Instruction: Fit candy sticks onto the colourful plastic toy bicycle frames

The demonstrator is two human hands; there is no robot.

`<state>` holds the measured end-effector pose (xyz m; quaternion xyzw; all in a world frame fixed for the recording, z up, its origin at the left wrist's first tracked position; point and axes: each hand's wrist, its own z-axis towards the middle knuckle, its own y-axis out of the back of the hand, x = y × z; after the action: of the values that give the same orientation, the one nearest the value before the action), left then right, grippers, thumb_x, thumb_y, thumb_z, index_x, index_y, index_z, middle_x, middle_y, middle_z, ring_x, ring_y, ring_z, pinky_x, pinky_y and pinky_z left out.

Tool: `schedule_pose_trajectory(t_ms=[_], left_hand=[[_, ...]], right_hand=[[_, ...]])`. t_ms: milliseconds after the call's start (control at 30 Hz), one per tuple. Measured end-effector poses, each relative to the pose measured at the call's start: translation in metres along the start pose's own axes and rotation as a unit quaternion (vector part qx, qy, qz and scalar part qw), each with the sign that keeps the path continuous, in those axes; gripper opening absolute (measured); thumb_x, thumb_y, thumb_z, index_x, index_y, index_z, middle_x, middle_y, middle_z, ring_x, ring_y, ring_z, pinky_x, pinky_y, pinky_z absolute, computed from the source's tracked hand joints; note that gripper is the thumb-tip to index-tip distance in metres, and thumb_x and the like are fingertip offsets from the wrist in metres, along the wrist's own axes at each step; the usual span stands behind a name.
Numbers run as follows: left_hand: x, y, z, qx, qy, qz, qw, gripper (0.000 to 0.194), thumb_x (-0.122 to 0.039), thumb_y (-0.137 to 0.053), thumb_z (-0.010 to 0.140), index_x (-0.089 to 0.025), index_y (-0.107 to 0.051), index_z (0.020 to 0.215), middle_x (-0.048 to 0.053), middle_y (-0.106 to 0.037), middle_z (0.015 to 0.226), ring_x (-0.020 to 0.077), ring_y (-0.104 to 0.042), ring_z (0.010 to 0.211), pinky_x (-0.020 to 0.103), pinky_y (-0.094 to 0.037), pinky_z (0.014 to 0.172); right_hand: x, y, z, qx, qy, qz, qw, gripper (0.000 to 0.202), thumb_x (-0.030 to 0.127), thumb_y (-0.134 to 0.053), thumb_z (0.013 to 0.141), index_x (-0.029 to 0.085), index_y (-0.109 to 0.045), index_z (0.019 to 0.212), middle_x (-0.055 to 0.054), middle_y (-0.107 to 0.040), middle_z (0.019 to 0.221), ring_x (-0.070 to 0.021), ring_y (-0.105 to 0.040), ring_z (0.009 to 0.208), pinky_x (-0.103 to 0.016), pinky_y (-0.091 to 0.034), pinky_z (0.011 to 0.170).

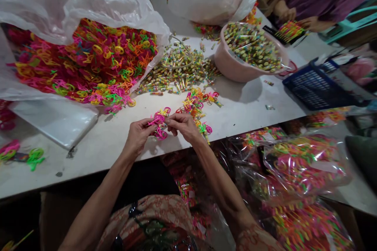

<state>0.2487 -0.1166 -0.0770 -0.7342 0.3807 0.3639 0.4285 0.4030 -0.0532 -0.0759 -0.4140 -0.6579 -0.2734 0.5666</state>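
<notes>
Near the front edge of the white table, my left hand (139, 136) pinches a small bunch of pink and yellow plastic pieces (159, 119) with loops. My right hand (184, 125) is closed at the bunch's right side, thumb and fingertips together; what lies between them is too small to make out. Just beyond it spreads a pile of colourful plastic pieces (194, 102), some joined to little tubes. Farther back lies a heap of small clear tubes with multicoloured filling (182, 64).
A large white plastic bag (118, 8) of bright plastic pieces stands at left, beside flat clear bags (59, 119). A pink basin (235, 66) holds more tubes. At right are a blue basket (312, 86) and filled bags (306, 164) below table height. Another person's hands (312, 23) work at far right.
</notes>
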Motion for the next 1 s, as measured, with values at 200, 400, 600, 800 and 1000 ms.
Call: schedule_pose_trajectory(t_ms=[200,400,600,800,1000], left_hand=[[0.015,-0.008,0.002,-0.058,0.002,-0.02,0.998,0.035,-0.021,-0.086,0.038,-0.015,-0.075,0.071,0.003,-0.07,0.062,0.0128,-0.057,0.051,0.026,-0.047,0.051],[0.011,-0.01,0.007,-0.044,0.014,-0.01,0.999,0.039,-0.024,-0.087,0.038,-0.012,-0.074,0.074,0.005,-0.07,0.064,0.015,-0.06,0.055,0.028,-0.049,0.055],[-0.001,-0.007,0.005,-0.015,-0.018,0.024,0.999,0.051,-0.035,-0.085,0.049,-0.014,-0.072,0.093,0.004,-0.072,0.077,0.0139,-0.061,0.066,0.025,-0.049,0.06],[0.002,-0.005,-0.002,0.008,0.001,0.045,0.999,0.037,-0.045,-0.08,0.054,-0.013,-0.063,0.061,-0.003,-0.055,0.05,0.0065,-0.043,0.046,0.02,-0.035,0.045],[-0.001,-0.007,-0.004,-0.007,0.025,-0.026,0.999,0.034,-0.037,-0.082,0.051,-0.015,-0.058,0.06,-0.005,-0.053,0.05,0.0055,-0.041,0.043,0.018,-0.031,0.041]], right_hand=[[0.001,0.01,-0.006,0.058,0.0,-0.065,0.996,0.034,0.045,-0.07,0.074,0.015,-0.063,0.06,0.004,-0.052,0.046,-0.0041,-0.038,0.037,-0.019,-0.028,0.038],[-0.002,0.01,-0.012,0.032,-0.001,-0.087,0.996,0.029,0.042,-0.067,0.076,0.014,-0.069,0.068,0.003,-0.055,0.051,-0.005,-0.041,0.039,-0.019,-0.032,0.04],[0.001,0.004,-0.01,0.0,0.061,-0.106,0.992,0.028,0.042,-0.065,0.079,0.015,-0.073,0.083,0.001,-0.059,0.062,-0.0075,-0.051,0.05,-0.021,-0.043,0.049],[-0.004,-0.001,-0.013,-0.005,0.096,-0.142,0.985,0.028,0.042,-0.06,0.084,0.016,-0.072,0.088,0.0,-0.062,0.068,-0.0088,-0.051,0.055,-0.022,-0.043,0.053],[0.0,-0.008,-0.017,0.06,0.139,-0.215,0.965,0.026,0.038,-0.054,0.09,0.017,-0.07,0.089,-0.002,-0.065,0.075,-0.0134,-0.057,0.068,-0.025,-0.045,0.064]])
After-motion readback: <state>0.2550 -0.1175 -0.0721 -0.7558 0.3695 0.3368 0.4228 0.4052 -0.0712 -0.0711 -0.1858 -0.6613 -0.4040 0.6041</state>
